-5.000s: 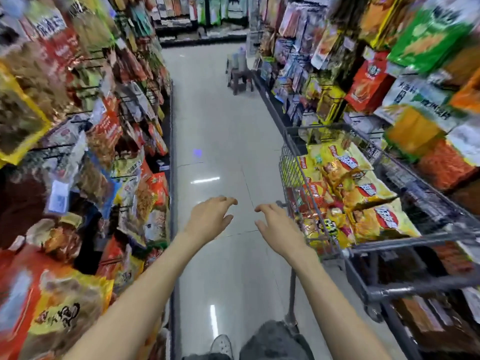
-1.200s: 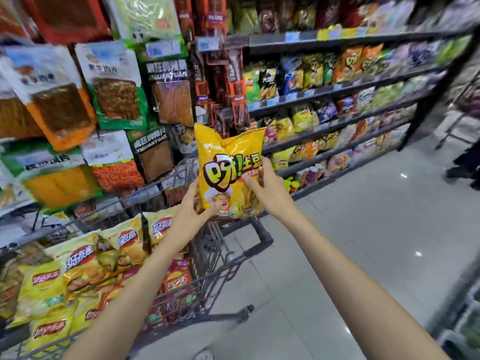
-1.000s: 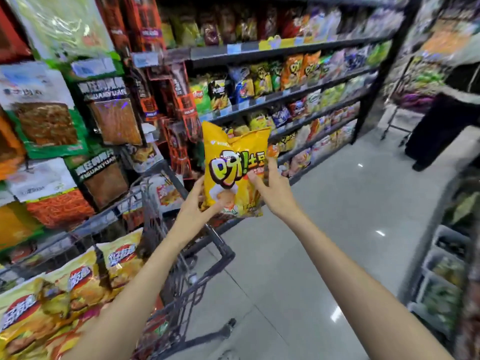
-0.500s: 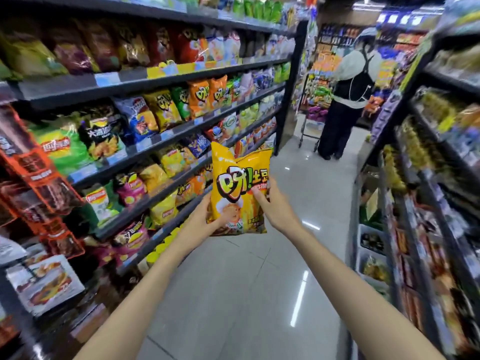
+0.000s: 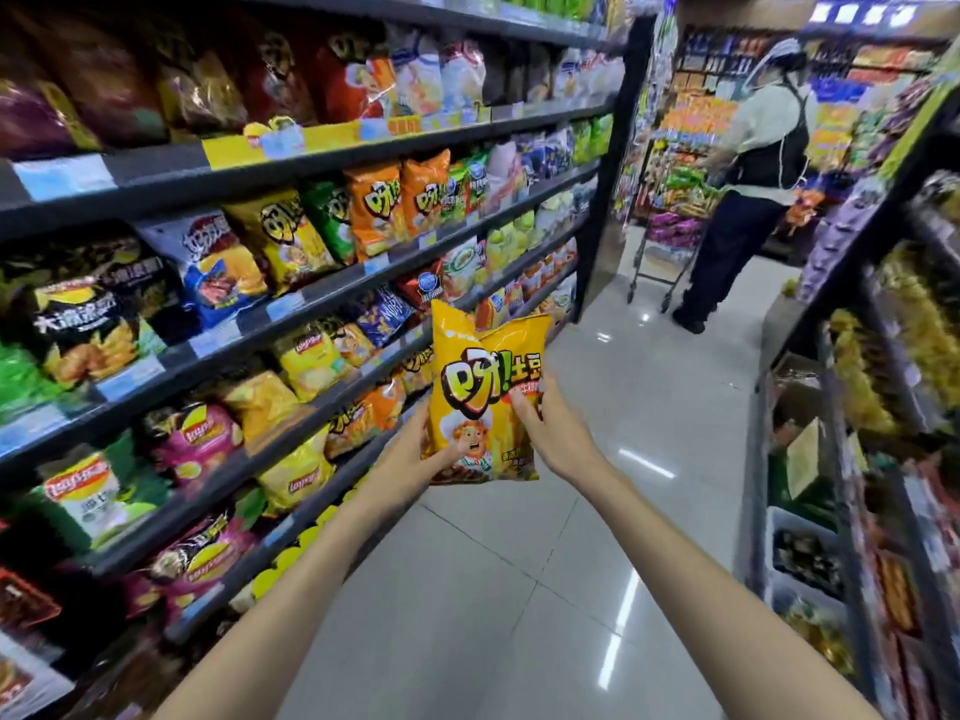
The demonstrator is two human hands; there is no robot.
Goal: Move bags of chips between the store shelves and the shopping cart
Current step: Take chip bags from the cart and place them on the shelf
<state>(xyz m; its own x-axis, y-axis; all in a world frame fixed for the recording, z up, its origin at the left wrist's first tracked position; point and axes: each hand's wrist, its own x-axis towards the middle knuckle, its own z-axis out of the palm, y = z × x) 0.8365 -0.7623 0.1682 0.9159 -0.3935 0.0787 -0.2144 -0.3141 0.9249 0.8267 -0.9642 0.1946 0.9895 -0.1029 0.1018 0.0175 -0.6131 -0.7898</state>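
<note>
Head view: store aisle, pale glossy tiled floor [image 5: 519, 589] with streaks of ceiling light reflected in it. Dark tiered shelves [image 5: 291, 324] run along the left from near to far, packed with chip bags in yellow, orange, green, blue and pink; price tags on the shelf edges. A second rack of goods [image 5: 883, 407] stands along the right edge, blurred. At the far end a person in a light top and dark trousers [image 5: 748, 163] stands beside a wire shopping cart [image 5: 657, 236], back turned. Against the frame half a second ago: the left shelves sit larger and closer, the far person appears nearer and bent toward the cart, and the bag is in the same two-handed hold, centre of view. Five seconds ago both hands were bare and a loaded cart stood on the right; that cart is out of view here. The yellow chip bag [image 5: 483, 397] is held upright over the aisle floor, just right of the lower left shelves, print facing the camera. Left hand [image 5: 415, 454] grips its lower left edge, thumb across the front. Right hand [image 5: 553, 433] grips its right side, fingers curled behind and thumb on the front.
</note>
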